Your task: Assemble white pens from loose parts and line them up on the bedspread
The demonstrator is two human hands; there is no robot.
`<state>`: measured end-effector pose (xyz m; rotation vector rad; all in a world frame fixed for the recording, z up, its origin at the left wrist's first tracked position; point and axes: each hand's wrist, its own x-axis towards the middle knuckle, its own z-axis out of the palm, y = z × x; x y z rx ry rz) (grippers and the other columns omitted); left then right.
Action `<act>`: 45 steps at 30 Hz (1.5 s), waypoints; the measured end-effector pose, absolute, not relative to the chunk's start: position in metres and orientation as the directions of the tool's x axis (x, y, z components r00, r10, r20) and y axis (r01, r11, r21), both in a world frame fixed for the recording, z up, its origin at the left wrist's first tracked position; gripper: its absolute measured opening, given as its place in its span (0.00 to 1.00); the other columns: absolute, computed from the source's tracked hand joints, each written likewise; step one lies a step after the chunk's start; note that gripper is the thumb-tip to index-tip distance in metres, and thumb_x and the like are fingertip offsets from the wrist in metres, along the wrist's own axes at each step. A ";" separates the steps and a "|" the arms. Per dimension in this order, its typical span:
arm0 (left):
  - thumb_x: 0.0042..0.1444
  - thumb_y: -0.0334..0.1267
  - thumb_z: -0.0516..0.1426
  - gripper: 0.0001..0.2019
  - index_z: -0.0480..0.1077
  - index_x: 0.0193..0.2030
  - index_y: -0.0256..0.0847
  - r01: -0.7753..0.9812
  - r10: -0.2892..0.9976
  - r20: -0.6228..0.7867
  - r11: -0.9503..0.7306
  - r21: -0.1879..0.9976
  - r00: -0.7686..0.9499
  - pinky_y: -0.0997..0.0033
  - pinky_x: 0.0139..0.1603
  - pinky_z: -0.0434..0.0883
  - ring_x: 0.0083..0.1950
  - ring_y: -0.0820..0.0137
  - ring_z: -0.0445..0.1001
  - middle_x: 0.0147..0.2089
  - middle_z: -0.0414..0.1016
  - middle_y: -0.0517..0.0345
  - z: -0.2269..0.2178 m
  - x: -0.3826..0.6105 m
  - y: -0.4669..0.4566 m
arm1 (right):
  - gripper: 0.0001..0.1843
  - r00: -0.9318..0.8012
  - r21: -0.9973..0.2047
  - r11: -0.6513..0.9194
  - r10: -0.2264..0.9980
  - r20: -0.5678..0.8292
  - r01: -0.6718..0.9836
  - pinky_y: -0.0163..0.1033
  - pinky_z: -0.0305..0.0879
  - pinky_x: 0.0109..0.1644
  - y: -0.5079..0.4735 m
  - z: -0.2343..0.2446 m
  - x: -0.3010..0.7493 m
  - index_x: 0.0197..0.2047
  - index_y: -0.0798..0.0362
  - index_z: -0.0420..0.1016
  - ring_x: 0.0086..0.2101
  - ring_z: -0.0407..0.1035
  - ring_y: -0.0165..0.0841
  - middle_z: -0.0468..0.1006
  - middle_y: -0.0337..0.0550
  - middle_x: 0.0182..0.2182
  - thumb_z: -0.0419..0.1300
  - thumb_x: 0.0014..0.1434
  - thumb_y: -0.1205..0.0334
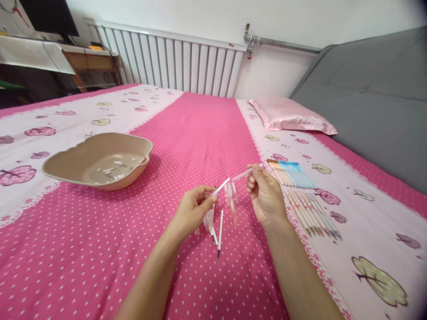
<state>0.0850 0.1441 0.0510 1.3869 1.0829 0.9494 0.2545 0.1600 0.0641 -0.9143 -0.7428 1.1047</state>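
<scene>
My left hand (195, 206) pinches a slim white pen refill (223, 186) between thumb and fingers, its free end angled up to the right. In my right hand (265, 195) is a translucent pink pen barrel (242, 174), held by its far end. The tips of barrel and refill come close together; whether they touch I cannot tell. Beneath the hands, several clear pink pen parts (231, 195) lie on the pink dotted bedsheet (200, 146). A loose white refill with a dark tip (220, 229) rests nearer to me, with more pieces partly hidden behind my left hand.
To the left stands a beige basin (93, 183) with white scraps (116, 171) inside. On the right lie a row of blue and orange pens (292, 173) and a row of pale pens (312, 213). Beyond are a pink pillow (290, 113), grey headboard (373, 98) and radiator (173, 58).
</scene>
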 end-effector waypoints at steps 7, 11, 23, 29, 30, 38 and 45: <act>0.51 0.39 0.57 0.12 0.69 0.39 0.33 0.125 0.958 -0.050 0.015 0.992 0.283 0.70 0.38 0.66 0.35 0.69 0.72 0.33 0.74 0.53 0.053 0.086 0.144 | 0.16 0.336 -0.915 0.198 0.939 0.074 -0.351 0.30 0.51 0.22 0.160 0.065 0.253 0.32 0.52 0.74 0.20 0.54 0.22 0.61 0.31 0.19 0.67 0.43 0.51; 0.51 0.38 0.57 0.11 0.69 0.39 0.34 0.129 0.956 -0.052 0.015 0.991 0.288 0.69 0.38 0.66 0.35 0.69 0.73 0.33 0.75 0.52 0.053 0.087 0.143 | 0.15 0.331 -0.918 0.210 0.939 0.094 -0.336 0.30 0.51 0.23 0.160 0.063 0.253 0.31 0.53 0.74 0.21 0.54 0.22 0.60 0.31 0.19 0.66 0.44 0.51; 0.51 0.40 0.57 0.11 0.70 0.39 0.35 0.094 0.942 -0.044 0.013 0.995 0.334 0.72 0.34 0.66 0.32 0.71 0.72 0.31 0.74 0.55 0.050 0.086 0.143 | 0.13 0.295 -0.954 0.226 0.942 0.163 -0.195 0.31 0.50 0.23 0.159 0.062 0.248 0.30 0.52 0.74 0.20 0.53 0.22 0.58 0.30 0.18 0.64 0.48 0.50; 0.52 0.40 0.56 0.11 0.70 0.38 0.35 0.078 0.937 -0.051 0.026 0.997 0.346 0.73 0.32 0.66 0.30 0.72 0.71 0.29 0.74 0.56 0.053 0.088 0.141 | 0.14 0.224 -0.965 0.169 0.967 0.123 -0.199 0.31 0.54 0.24 0.157 0.061 0.245 0.32 0.52 0.75 0.21 0.56 0.23 0.63 0.32 0.20 0.63 0.49 0.50; 0.52 0.40 0.56 0.11 0.70 0.38 0.36 0.078 0.937 -0.047 0.021 0.997 0.346 0.73 0.32 0.66 0.30 0.72 0.71 0.29 0.74 0.56 0.052 0.088 0.141 | 0.14 0.210 -0.967 0.161 0.971 0.119 -0.197 0.31 0.55 0.24 0.157 0.060 0.244 0.32 0.52 0.75 0.21 0.58 0.24 0.65 0.33 0.21 0.63 0.49 0.50; 0.52 0.40 0.56 0.09 0.71 0.35 0.36 0.057 0.938 -0.077 0.062 0.996 0.337 0.75 0.30 0.65 0.28 0.74 0.69 0.29 0.73 0.58 0.057 0.088 0.140 | 0.14 0.098 -0.982 0.152 0.985 0.141 -0.110 0.33 0.62 0.30 0.155 0.060 0.242 0.37 0.51 0.74 0.29 0.66 0.27 0.72 0.38 0.29 0.64 0.49 0.52; 0.53 0.37 0.54 0.09 0.69 0.38 0.34 0.060 0.941 -0.105 0.090 0.994 0.321 0.74 0.32 0.64 0.28 0.75 0.69 0.31 0.74 0.55 0.063 0.089 0.139 | 0.16 -0.010 -0.983 0.154 0.988 0.156 -0.103 0.35 0.63 0.38 0.154 0.059 0.242 0.43 0.50 0.71 0.36 0.68 0.29 0.75 0.38 0.34 0.64 0.50 0.58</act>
